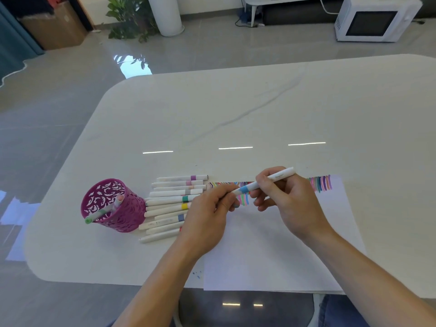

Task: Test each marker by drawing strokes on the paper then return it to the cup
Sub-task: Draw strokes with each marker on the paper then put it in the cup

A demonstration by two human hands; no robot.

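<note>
Item: marker test, part done by my judgement. Blue-banded marker (264, 182): held in the air above the top edge of the paper (271, 251), slanting up to the right between both hands. Left hand (205, 215): fingertips pinch the marker's lower end just beyond the blue band, other fingers curled. Right hand (290, 199): thumb and fingers wrapped round the barrel. Whether the cap is coming off or going on cannot be told. Strokes (320, 184): a dense band of short coloured marks along the paper's top edge, with a second short row beginning beneath it near the hands; many markers therefore look tested. Cup (111, 206): purple openwork, standing left of the paper, holding only a green-tipped marker (96, 215) and a pink-capped marker (118, 201). Loose markers (169, 204): about a dozen, lying side by side on the table between cup and paper, not returned; which of them have been tested cannot be told. Table (259, 109): pale, glossy, faintly veined, rounded corners, ceiling lights reflected; small blue ink specks (197, 274) beside the paper's near left corner. Room: shiny grey tiled floor (47, 114), white microwave (375, 20) on the floor, potted plant (127, 17), cardboard box (56, 27).
</note>
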